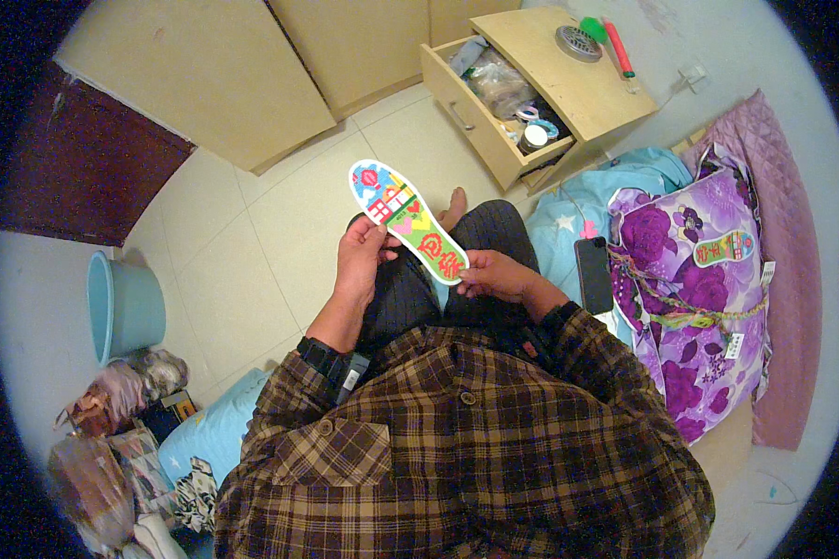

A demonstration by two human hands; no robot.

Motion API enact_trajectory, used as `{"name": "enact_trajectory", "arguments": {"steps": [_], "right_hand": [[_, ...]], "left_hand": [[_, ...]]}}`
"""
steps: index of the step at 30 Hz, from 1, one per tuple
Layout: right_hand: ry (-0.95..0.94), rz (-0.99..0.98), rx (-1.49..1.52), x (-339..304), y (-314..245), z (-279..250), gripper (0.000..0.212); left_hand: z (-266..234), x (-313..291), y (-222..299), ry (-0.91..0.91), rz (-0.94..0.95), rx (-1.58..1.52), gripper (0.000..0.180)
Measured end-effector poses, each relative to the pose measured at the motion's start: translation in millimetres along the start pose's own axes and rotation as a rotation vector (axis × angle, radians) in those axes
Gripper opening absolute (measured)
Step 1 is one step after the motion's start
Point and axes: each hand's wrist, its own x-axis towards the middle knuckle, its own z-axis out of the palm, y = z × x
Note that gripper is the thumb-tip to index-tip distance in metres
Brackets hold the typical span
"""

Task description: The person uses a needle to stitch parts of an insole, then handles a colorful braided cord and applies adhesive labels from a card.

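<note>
A colourful embroidered shoe insole (403, 212) with a white rim is stretched between my two hands above my lap. Pinched at its left edge, near the middle, is my left hand (362, 261). My right hand (496, 275) grips the lower right end, thumb on top. The patterned face points up, with red, green and blue designs. A similar insole (723, 249) rests on the purple floral pillow (671, 326) to my right. Beside that pillow lies a black phone (594, 275). My fingers beneath the held insole are partly hidden.
An open drawer (461, 116) in a wooden cabinet holds bags, scissors and a small jar. A round metal tin (578, 43) and a red stick-shaped item (618, 49) sit on top. At left stand a light blue bucket (126, 307) and bagged items (93, 484).
</note>
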Motion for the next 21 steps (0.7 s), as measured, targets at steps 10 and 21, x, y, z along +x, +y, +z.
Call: {"name": "enact_trajectory", "arguments": {"steps": [10,21], "right_hand": [[-0.017,-0.029,-0.072,-0.9,-1.8,0.1,0.022],[-0.194,-0.033,-0.320,12.2,2.2,3.0,0.022]], "left_hand": [[0.1,-3.0,-1.5,0.011,-0.013,0.006,0.016],[3.0,-11.0,-11.4,-0.132,-0.089,0.063,0.019]]}}
